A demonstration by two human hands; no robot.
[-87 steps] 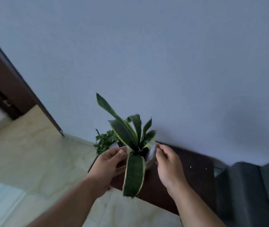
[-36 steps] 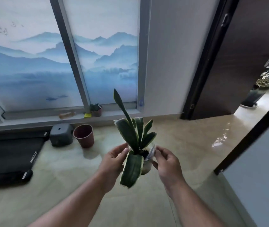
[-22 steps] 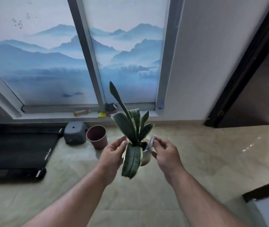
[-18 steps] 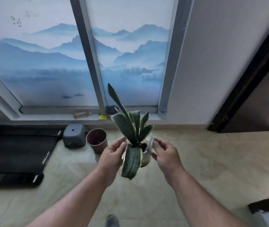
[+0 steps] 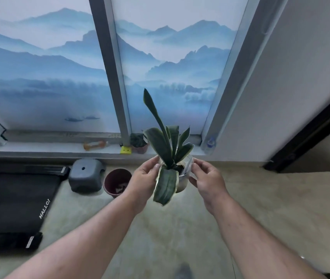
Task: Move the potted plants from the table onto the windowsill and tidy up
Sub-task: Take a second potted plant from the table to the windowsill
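A snake plant (image 5: 165, 146) with dark, pale-edged leaves grows in a small pale pot (image 5: 182, 183). I carry it in the air in front of me. My left hand (image 5: 144, 176) holds the pot's left side, and my right hand (image 5: 206, 176) pinches its right rim. The low white windowsill (image 5: 39, 148) runs just beyond and below the plant. A small dark plant in a reddish pot (image 5: 139, 142) stands on the sill by the window post.
On the sill lie an orange object (image 5: 94, 145) and a yellow item (image 5: 125, 151). On the floor below stand an empty maroon pot (image 5: 117, 182) and a grey stool (image 5: 86, 175). A black treadmill (image 5: 15, 200) lies at left. A dark doorframe (image 5: 309, 129) is at right.
I have turned from the dark table toward the window and walked closer. The sill now looms larger. Both hands keep the same hold on the snake plant's pot.
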